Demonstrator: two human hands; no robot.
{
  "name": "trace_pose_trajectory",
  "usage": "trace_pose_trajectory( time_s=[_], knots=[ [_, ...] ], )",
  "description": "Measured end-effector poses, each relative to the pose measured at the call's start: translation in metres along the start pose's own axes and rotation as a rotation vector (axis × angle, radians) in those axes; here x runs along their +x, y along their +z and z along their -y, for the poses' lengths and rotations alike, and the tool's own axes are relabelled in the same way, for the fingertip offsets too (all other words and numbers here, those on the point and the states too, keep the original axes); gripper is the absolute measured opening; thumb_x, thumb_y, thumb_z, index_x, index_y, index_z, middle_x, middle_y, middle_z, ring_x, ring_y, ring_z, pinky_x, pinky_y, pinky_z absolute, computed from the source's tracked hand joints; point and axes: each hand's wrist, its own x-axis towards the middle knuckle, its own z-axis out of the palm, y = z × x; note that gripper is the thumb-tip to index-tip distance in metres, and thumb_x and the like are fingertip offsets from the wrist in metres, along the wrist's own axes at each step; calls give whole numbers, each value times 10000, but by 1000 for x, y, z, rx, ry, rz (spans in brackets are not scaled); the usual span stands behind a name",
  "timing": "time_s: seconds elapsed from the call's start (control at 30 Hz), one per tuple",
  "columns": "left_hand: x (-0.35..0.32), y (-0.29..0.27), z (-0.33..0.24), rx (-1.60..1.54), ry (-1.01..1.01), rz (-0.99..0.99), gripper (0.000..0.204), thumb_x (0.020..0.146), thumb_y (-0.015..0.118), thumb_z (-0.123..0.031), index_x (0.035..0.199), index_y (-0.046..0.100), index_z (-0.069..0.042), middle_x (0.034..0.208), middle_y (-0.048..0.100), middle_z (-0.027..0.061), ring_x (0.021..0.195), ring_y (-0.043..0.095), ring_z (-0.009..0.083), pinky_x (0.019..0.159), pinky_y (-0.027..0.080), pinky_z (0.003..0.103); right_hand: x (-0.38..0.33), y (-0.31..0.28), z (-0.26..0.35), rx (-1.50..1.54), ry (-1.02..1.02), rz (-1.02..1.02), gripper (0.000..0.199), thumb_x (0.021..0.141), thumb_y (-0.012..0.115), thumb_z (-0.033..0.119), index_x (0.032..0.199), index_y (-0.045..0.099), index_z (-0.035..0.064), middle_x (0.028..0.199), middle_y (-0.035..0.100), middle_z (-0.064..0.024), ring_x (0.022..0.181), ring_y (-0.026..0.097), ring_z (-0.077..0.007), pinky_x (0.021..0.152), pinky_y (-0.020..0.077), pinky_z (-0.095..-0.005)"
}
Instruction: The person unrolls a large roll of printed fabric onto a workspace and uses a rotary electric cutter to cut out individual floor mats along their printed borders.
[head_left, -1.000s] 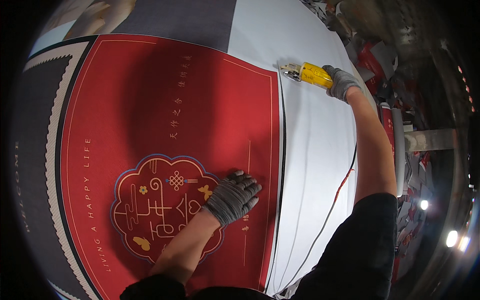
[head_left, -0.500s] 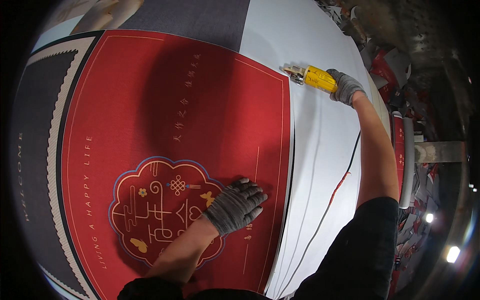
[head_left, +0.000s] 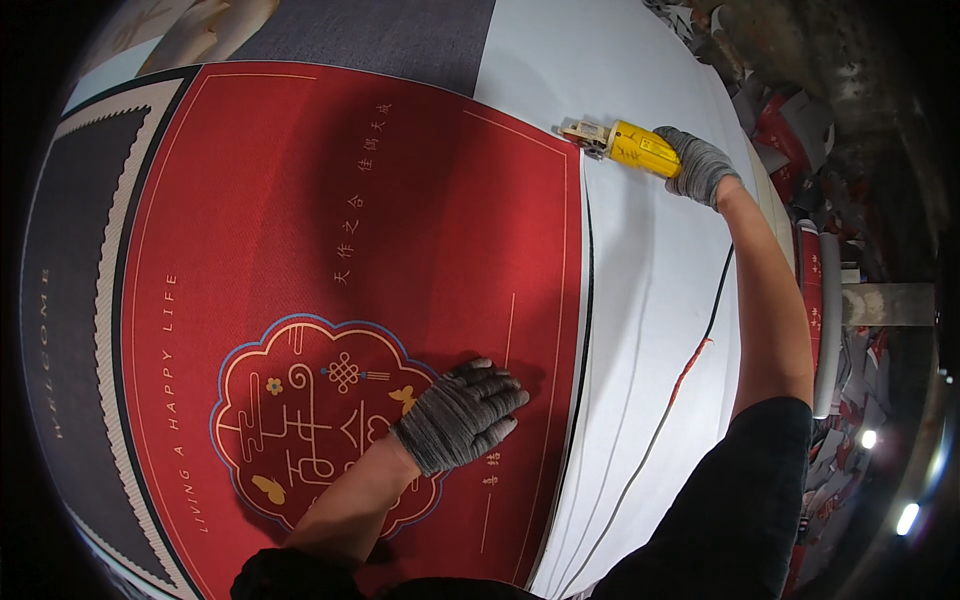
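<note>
Your right hand grasps the yellow cutter at the upper-right corner of the red mat; your left hand lies open on it. The mat's right edge appears separated from the white sheet; its top edge appears uncut.

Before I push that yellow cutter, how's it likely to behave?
The yellow cutter is probably rigid, given its hard-looking body. Its rounded barrel might roll if laid loose. It's likely manageable one-handed, since only the right hand grips it.
</note>
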Motion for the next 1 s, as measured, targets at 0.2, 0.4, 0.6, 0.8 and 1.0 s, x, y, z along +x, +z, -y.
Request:
trace_pose_trajectory(
  time_s=[0.2,0.4,0.6,0.8,1.0],
  knots=[
    [-1,2,0,-9,-7,0,331,841,493,-276,1091,568,-72,1062,588,83,1057,515,198,1016,299,381,6,-2,5,2,20,78,636,580,670,31,1176,455,88,1079,563,-100,991,535,-259,891,418,-290],
    [0,3,0,-16,-10,-14,323,841,490,-270,1087,571,-76,1049,593,78,1053,514,193,1017,293,375,13,1,12,55,-48,30,634,581,667,27,1175,452,81,1061,566,-102,979,538,-259,884,418,-287],
    [-2,2,-1,-11,-10,-11,328,842,486,-267,1098,564,-77,1055,589,73,1053,510,190,1018,292,369,22,0,29,79,-88,-19,634,581,683,36,1170,453,71,1044,572,-110,971,542,-264,877,418,-299],
    [-1,3,0,-29,-11,-13,333,844,482,-262,1111,556,-76,1047,589,76,1046,513,191,1014,298,370,32,-7,50,155,-124,-25,625,586,685,54,1165,450,64,1035,572,-113,960,544,-269,874,420,-302],
    [-3,5,1,-2,-3,-34,335,844,486,-261,1110,554,-69,1038,592,79,1036,519,194,1008,304,375,40,-15,67,171,-158,-43,547,608,694,76,1114,487,86,1019,585,-115,960,550,-277,843,431,-316]
  ],
)
